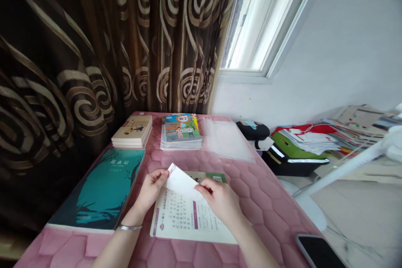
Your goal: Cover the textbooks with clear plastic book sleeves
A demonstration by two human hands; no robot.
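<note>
Two thumb-and-finger pinches: left hand (pixel 151 189), right hand (pixel 222 201), at opposite ends of rectangular white paper piece (pixel 183 183), above purple-printed white page (pixel 188 220). Risk: uneven pulling could crease the piece.

To the left of the fingers (pixel 207 187), the teal hardcover book (pixel 102 192) is showing the white title 昆虫记, above a smaller line that is staying illegible. Beyond the fingers, the top mathematics textbook (pixel 182 129) is displaying 数学 in a pale panel near its far edge. Under the fingers, the printed page (pixel 207 236) is carrying columns of Chinese characters too small to make out; the pinched white paper (pixel 182 181) is bearing unreadable purple print.
</note>
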